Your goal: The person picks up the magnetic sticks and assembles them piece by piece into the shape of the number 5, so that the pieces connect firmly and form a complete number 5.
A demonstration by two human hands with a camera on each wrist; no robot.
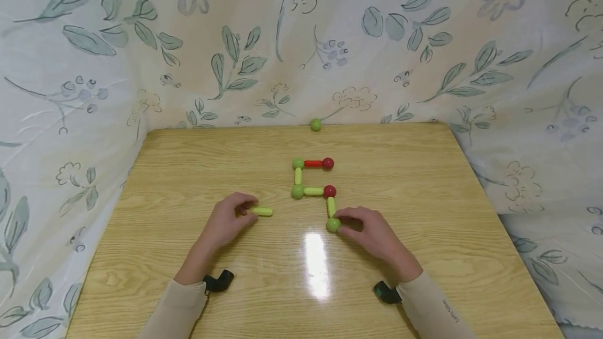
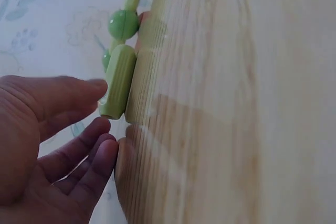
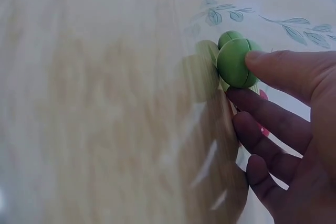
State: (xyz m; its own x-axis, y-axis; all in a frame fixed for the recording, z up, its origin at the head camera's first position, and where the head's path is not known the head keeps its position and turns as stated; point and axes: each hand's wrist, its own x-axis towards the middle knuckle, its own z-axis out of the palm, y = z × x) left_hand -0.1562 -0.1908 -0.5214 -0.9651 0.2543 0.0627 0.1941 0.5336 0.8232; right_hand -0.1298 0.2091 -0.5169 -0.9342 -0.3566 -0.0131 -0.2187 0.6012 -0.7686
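My left hand [image 1: 231, 218] pinches one end of a loose yellow-green stick [image 1: 264, 212] low over the wooden table. In the left wrist view, the ridged stick [image 2: 119, 80] lies by the thumb and fingertips. My right hand [image 1: 369, 226] pinches a green ball [image 1: 333, 224] between thumb and forefinger; the right wrist view shows this ball [image 3: 236, 64] large. From it a yellow-green stick [image 1: 331, 206] leads up to a dark red ball [image 1: 330, 191]. Another yellow-green stick [image 1: 313, 191] joins that to a green ball [image 1: 297, 191], where an upright stick [image 1: 298, 176] runs on.
The chain ends with a green ball [image 1: 298, 163], a red stick [image 1: 313, 164] and a dark red ball [image 1: 327, 163]. A separate green ball [image 1: 315, 124] lies at the far edge of the wooden table [image 1: 212, 156]. Floral cloth [image 1: 301, 41] hangs around it.
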